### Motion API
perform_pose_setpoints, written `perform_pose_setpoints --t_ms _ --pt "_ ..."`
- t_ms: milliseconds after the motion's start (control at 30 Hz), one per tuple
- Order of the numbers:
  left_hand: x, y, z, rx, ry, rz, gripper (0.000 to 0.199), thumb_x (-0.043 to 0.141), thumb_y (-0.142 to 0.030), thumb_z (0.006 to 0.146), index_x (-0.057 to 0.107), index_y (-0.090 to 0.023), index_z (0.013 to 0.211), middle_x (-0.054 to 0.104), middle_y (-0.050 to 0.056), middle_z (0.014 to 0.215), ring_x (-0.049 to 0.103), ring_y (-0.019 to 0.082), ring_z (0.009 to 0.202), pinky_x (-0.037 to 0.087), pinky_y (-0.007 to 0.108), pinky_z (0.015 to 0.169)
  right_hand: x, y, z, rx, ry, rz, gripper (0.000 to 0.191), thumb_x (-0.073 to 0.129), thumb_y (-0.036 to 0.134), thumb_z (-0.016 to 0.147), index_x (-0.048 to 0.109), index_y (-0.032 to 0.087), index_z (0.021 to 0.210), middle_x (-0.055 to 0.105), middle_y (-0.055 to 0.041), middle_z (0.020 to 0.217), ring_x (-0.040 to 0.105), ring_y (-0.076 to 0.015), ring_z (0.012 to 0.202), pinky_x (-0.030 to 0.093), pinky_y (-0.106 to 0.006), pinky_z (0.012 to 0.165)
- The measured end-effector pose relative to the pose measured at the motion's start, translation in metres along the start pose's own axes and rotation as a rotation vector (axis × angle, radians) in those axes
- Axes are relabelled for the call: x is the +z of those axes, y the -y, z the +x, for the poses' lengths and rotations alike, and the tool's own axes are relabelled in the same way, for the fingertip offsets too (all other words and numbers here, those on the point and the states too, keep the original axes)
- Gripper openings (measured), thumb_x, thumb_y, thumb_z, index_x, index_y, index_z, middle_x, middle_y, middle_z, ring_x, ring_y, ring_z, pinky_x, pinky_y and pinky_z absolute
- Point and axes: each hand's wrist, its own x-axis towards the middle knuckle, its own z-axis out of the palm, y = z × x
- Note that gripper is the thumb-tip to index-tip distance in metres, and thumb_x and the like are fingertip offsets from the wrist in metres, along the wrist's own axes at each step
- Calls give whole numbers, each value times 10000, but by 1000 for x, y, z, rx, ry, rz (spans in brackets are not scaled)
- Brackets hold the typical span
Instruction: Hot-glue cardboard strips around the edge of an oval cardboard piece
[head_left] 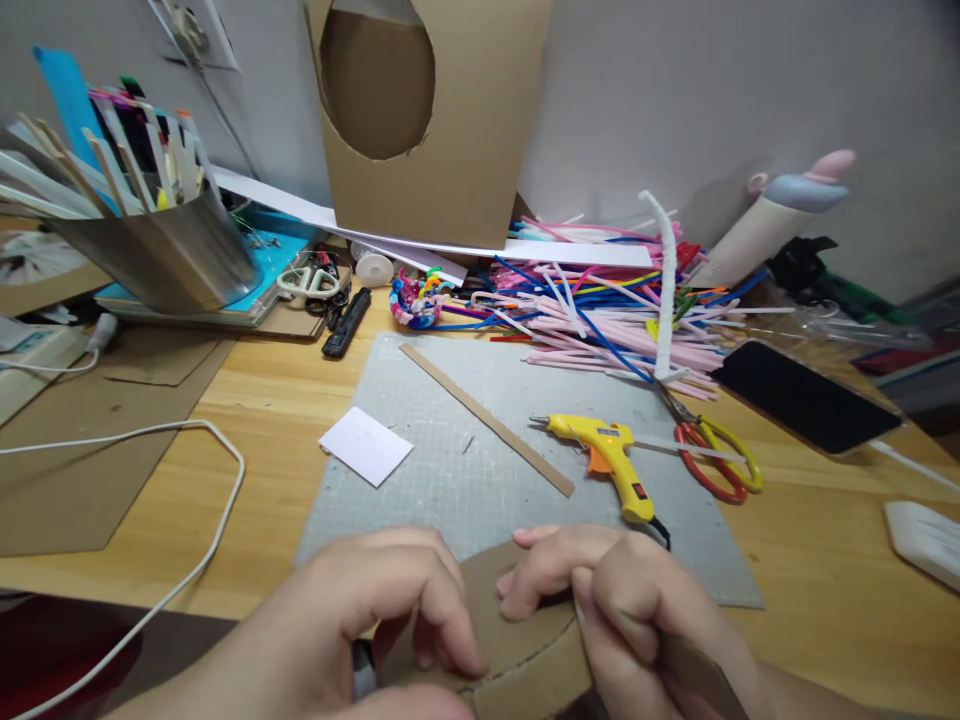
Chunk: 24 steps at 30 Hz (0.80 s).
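At the bottom of the head view, both hands hold a piece of brown cardboard (536,665) with a dark curved seam along its near side. My left hand (409,610) has its fingers bent over the left part, the fingertips pressed near the seam. My right hand (637,610) grips the right end between thumb and curled fingers. A further cardboard flap (701,680) shows under the right hand. Just beyond lies a yellow glue gun (619,455), a glue stick in its rear. A narrow cardboard strip (487,418) and a white paper rectangle (366,446) lie on the grey cutting mat (442,500).
Scissors (720,460) and a phone (806,395) lie at right. Many pipe cleaners (600,310) are heaped behind the mat. A cardboard panel with a round hole (465,130) leans on the wall. A metal cup (180,250) stands left, near a white cable (225,510).
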Motion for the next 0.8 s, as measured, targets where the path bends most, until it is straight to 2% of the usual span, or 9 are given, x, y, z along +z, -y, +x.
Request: perform_pose_setpoints --t_ms 100,167,333,400,467,533,600,700,800 --pt "3 -8 4 -6 1 28 192 733 -326 837 668 -227 687 656 -18 726 585 129 687 417 237 617 -1 0 1 -13 6 -11 309 487 -6 881 366 250 756 783 47 746 778 -134 691 666 -314 842" --pt "4 -8 13 -47 -48 56 216 683 -320 845 631 -223 659 653 -28 701 591 129 682 418 234 613 -1 -2 3 -16 6 -15 306 483 -5 873 362 251 759 786 48 744 781 -135 684 668 -312 841" --pt "5 5 35 86 -410 334 255 609 -339 882 598 -220 657 616 -35 621 542 126 590 390 246 565 0 -3 7 -99 47 9 319 517 4 870 351 250 753 794 44 730 777 -131 607 679 -306 810" --pt "4 8 38 126 -460 375 380 591 -395 911 546 -214 580 531 -39 528 487 122 528 354 252 527 1 -2 7 -79 21 22 318 520 20 891 356 248 741 780 41 707 777 -135 613 678 -297 774" --pt "3 6 37 138 -436 374 359 563 -410 940 607 -218 640 595 -22 599 534 132 582 404 253 570 1 -1 7 -58 2 45 320 531 43 909 370 250 726 772 35 696 773 -144 610 676 -300 745" --pt "5 -1 32 122 -391 315 183 580 -396 948 703 -265 913 712 -5 847 622 154 758 478 250 680 1 1 6 -35 -2 61 320 549 60 918 393 256 719 777 26 708 777 -160 622 674 -317 750" --pt "9 -8 25 84 -298 186 179 642 -429 928 691 -315 1056 716 -10 969 633 161 855 498 246 726 1 2 6 -12 -6 66 307 566 77 923 420 259 723 786 19 728 787 -173 651 669 -329 784" --pt "16 -15 16 113 -130 70 159 745 -414 862 688 -266 860 679 -18 846 622 146 795 480 233 698 0 2 5 -11 5 86 296 573 93 932 433 261 734 788 26 730 789 -173 662 663 -326 810" --pt "16 -15 15 202 -116 141 173 752 -306 853 637 -230 748 655 -21 779 594 115 691 453 212 631 0 1 4 -15 8 87 304 562 85 938 419 264 738 783 24 731 781 -168 656 664 -315 802"
